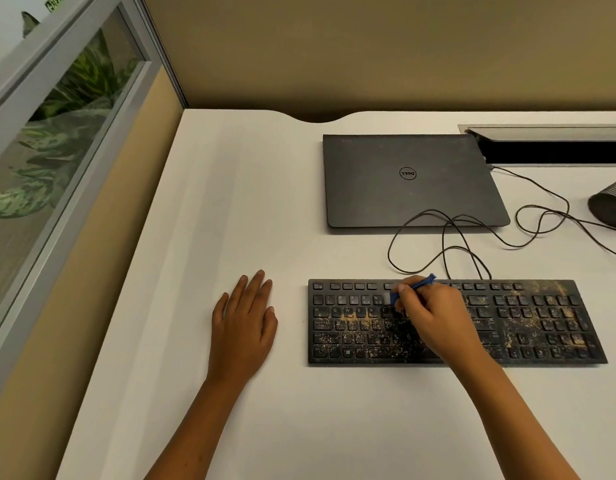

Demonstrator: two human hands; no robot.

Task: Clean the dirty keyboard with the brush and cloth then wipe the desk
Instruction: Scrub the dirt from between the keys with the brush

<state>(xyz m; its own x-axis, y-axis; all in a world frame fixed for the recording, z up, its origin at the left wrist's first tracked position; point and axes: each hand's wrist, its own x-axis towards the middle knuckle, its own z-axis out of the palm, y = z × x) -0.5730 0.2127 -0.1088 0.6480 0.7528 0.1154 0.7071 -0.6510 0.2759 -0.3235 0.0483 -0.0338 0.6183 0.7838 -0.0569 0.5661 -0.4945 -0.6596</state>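
A black keyboard [542, 323] lies on the white desk [265, 202], speckled with yellowish dust, thickest over the lower rows and the number pad. My right hand [434, 317] rests over the keyboard's middle and grips a small blue brush [422, 282]; the pale bristle end touches the number row left of my fingers. My left hand [244, 327] lies flat on the desk, palm down, fingers apart, a short way left of the keyboard. No cloth is in view.
A closed dark laptop [410, 181] sits behind the keyboard. Thin black cables [473, 230] loop between them and run right. A dark mesh holder [611, 206] lies at the right edge. A cable slot [556, 150] opens at the back right. A partition with glass stands left.
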